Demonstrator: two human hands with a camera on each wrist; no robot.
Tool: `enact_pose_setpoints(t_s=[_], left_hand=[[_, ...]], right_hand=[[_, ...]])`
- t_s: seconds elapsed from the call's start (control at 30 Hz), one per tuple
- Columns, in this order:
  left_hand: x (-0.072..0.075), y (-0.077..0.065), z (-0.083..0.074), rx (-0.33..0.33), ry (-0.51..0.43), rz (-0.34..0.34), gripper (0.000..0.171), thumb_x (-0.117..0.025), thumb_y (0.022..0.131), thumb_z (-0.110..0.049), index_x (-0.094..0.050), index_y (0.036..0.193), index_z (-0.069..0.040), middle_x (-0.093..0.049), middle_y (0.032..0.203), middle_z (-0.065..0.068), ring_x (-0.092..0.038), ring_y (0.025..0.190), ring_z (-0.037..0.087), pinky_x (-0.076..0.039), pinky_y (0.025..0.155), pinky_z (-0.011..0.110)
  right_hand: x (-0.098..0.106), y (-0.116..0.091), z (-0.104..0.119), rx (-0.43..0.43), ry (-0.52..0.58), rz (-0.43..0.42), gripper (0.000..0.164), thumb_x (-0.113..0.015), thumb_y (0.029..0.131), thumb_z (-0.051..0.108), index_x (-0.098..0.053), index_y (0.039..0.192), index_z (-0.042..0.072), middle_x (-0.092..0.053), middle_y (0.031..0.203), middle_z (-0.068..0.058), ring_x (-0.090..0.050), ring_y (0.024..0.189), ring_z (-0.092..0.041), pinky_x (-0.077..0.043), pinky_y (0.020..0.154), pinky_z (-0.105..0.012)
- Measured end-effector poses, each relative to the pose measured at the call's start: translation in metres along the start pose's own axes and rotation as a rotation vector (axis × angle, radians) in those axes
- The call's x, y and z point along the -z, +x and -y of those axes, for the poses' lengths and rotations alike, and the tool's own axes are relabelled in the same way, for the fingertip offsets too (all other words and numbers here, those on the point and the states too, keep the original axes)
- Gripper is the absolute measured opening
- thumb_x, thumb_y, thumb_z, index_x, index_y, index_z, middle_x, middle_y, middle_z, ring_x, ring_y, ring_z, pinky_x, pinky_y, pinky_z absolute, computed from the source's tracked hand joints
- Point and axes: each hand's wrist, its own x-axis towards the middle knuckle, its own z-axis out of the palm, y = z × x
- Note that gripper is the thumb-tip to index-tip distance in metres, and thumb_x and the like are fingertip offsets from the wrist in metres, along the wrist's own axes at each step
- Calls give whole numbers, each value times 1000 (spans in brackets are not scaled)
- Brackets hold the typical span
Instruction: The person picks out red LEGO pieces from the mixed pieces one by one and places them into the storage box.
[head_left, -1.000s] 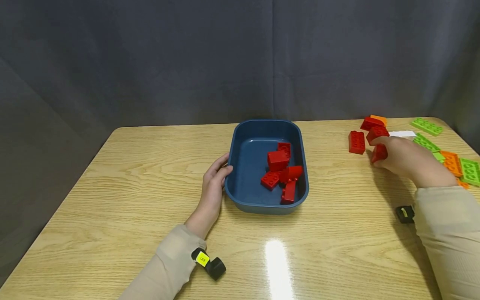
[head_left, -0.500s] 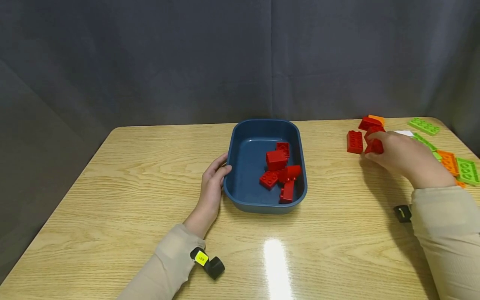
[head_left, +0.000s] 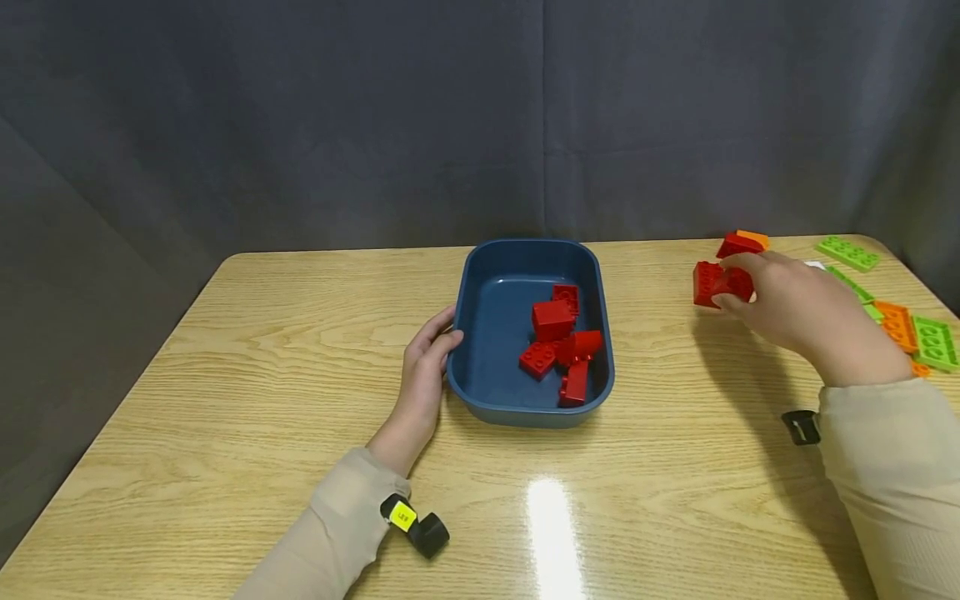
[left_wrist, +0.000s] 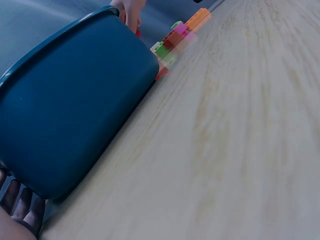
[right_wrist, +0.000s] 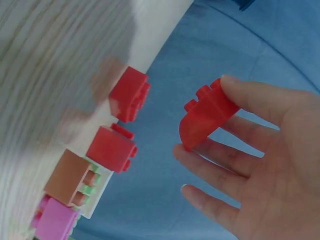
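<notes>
In the head view my right hand (head_left: 813, 312) is raised over the right of the table and pinches a red toy building brick (head_left: 738, 284). The right wrist view shows that brick (right_wrist: 206, 119) has a rounded end and studs, held between thumb and fingertips. Behind it stands a red studded block (head_left: 705, 283), partly covered by the held brick. My left hand (head_left: 424, 367) rests against the left wall of a blue bin (head_left: 480, 408), thumb at the rim and fingers along the outside. Several red bricks (head_left: 553, 320) lie in the bin's right half.
At the back right lie another red brick (head_left: 738, 244) and an orange one (head_left: 753, 239). Green plates (head_left: 847, 252) and an orange plate (head_left: 897, 325) spread along the right edge. A brown brick (right_wrist: 68, 177) and a pink brick (right_wrist: 54, 220) show in the right wrist view.
My right hand has moved left with the red brick, which now overlaps the standing red block in the head view. The left hand and the bin stay almost where they were.
</notes>
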Motion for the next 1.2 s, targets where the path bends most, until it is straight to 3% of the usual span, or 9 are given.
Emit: enact_pose_setpoints(t_s=[0.37,0.53,0.9,1.2], left_hand=[[0,-1,0,-6,3,-3,47,-48,88,-14,-49,135,-6,-50,140,14,-50,120,24,-39,105,42],[0,0,-1,-4,7,-5,48,-48,88,-14,-49,135,-6,-50,140,14,-50,120,24,-41,100,37],[-1,-1,-2,1,5,-4,48,-48,88,-14,-49,135,-7,-50,140,13,-51,119,24,-41,99,36],[0,0,-1,-3,10,-5,48,-47,88,-14,-49,136,-6,-50,140,14,-50,120,24,-41,100,36]], right_hand=[[8,-6,23,77,-11,-107,47,-65,83,31,-57,119,1,-62,112,-29,-58,92,-40,-49,75,-60],[9,-7,35,120,-24,-144,48,-64,84,32,-57,121,3,-60,114,-28,-57,91,-43,-49,75,-60],[5,-6,63,314,-12,-323,47,-71,78,33,-63,116,6,-67,109,-22,-61,84,-36,-52,74,-53],[5,-9,77,397,-25,-399,47,-70,78,34,-63,115,6,-68,107,-18,-62,86,-36,-52,76,-53]])
